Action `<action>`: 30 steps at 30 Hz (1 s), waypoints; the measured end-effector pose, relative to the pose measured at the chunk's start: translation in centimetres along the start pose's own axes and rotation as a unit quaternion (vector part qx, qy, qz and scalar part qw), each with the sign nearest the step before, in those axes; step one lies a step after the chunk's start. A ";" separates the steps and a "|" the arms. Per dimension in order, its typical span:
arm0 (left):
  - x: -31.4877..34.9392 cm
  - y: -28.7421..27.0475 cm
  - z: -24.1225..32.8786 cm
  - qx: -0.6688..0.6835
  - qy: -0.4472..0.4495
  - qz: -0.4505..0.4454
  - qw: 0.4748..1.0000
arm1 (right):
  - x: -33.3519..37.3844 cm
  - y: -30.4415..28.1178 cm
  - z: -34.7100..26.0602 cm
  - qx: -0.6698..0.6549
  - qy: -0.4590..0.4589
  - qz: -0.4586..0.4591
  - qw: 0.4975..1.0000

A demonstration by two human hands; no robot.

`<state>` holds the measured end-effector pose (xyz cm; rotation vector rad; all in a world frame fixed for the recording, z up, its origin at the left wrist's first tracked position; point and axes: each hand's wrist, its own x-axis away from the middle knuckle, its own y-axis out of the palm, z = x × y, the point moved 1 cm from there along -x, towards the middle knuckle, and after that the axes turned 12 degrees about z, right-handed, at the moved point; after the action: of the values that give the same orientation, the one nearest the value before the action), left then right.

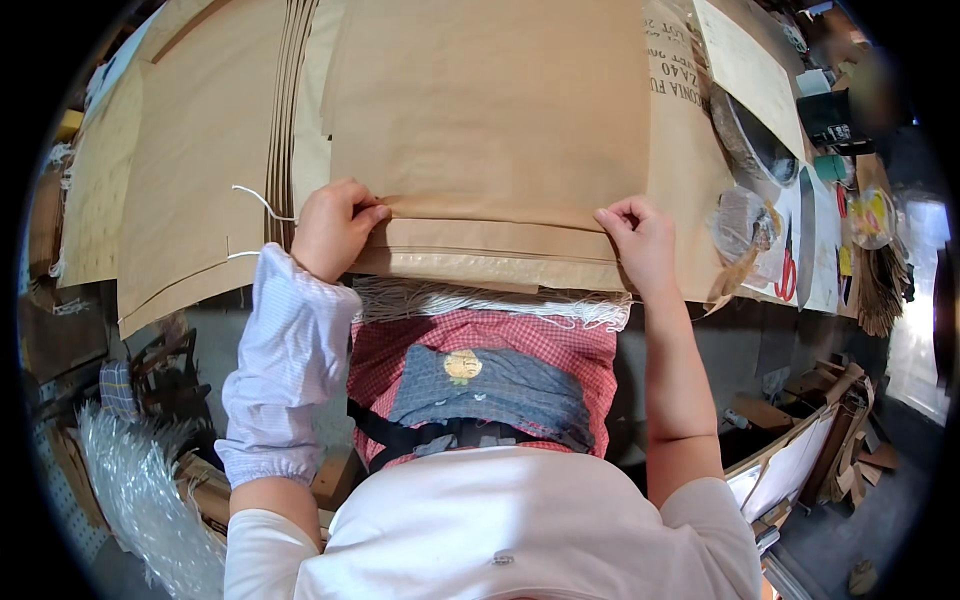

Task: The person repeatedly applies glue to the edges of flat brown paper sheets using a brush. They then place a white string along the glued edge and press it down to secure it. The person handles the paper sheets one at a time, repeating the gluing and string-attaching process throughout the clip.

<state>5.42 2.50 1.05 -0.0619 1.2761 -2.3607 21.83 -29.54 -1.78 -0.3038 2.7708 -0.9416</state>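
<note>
A large brown kraft paper sheet lies flat in front of me, its near edge turned into a long narrow fold. My left hand pinches the left end of that fold between thumb and fingers. At the right end, my right hand is closed on the same folded edge, thumb against fingertips. Below the fold runs a shiny, taped-looking strip along the table's near side. A bundle of white strings hangs just under it, over my red checked apron.
Fanned brown paper is stacked at left, with loose white cord ends. Red-handled scissors, a clear tape roll and a green object lie at right. Clear plastic strands and cardboard stand below.
</note>
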 end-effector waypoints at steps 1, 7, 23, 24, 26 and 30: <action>0.2 0.3 0.1 -0.024 0.014 0.032 0.999 | 0.1 0.2 -0.7 0.075 -0.064 0.020 0.995; 1.3 1.5 3.4 -0.222 -0.058 0.061 0.972 | 1.4 1.6 -2.5 0.287 -0.188 0.147 0.928; 4.7 1.7 -0.3 -0.156 0.041 0.037 0.986 | 3.9 -0.4 0.2 0.321 -0.086 0.134 0.934; 4.5 1.8 -0.3 -0.137 0.034 0.046 0.989 | 3.7 -0.4 -0.2 0.315 -0.111 0.164 0.928; 4.4 1.7 0.1 -0.118 0.031 0.075 0.990 | 3.5 -0.3 -1.3 0.300 -0.163 0.221 0.914; 4.0 0.4 -0.7 0.036 0.003 0.119 0.992 | 3.2 -1.0 -1.2 0.300 -0.263 0.217 0.891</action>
<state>1.76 1.27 -0.35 0.1136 1.1324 -2.1988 18.56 -30.48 -0.62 0.1447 1.8316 -1.2851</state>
